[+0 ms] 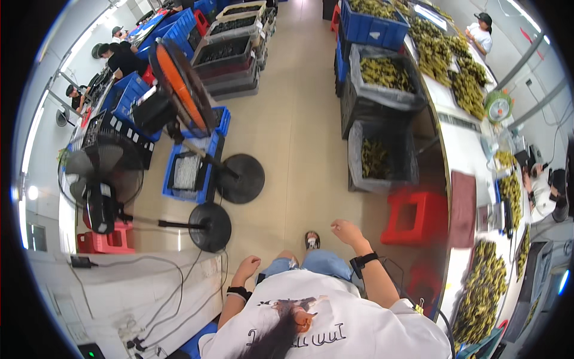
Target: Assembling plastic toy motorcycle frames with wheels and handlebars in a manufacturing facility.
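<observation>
Two standing fans (179,90) on the floor, blue crates (371,27), a red stool (415,218), green bundles (484,293) on the table.

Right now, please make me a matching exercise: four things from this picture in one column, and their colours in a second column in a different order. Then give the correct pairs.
Things:
1. stool beside the long table
2. fan blades of the tilted fan
3. crate at the top of the aisle
4. fan bases on the floor

Colours:
A. blue
B. black
C. red
D. orange

Pairs: 1-C, 2-D, 3-A, 4-B
</observation>
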### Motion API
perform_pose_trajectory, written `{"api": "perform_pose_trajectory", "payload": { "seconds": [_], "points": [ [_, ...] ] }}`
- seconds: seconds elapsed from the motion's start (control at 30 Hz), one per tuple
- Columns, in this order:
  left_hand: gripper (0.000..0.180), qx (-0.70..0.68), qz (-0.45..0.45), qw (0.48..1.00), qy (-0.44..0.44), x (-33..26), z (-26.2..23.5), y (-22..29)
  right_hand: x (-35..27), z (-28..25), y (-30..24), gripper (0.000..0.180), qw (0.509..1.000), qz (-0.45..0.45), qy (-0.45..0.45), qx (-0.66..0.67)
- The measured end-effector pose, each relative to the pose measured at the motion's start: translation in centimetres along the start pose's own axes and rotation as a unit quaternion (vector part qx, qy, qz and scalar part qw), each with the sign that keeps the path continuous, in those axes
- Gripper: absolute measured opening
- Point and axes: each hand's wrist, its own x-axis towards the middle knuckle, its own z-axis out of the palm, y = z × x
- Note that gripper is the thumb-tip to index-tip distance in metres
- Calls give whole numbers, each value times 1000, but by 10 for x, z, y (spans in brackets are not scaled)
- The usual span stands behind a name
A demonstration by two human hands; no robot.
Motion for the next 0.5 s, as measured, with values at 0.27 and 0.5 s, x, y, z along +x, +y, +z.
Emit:
{"api": "perform_pose_trajectory", "payload": {
  "seconds": [0.27, 0.5],
  "points": [
    [34, 14, 3, 1000, -2, 203, -111, 178, 239, -92, -68, 26, 1000, -13, -14, 17],
    [31, 199, 179, 963, 16, 401, -208, 381, 421, -139, -82, 26, 977, 7, -196, -77]
  ]
}}
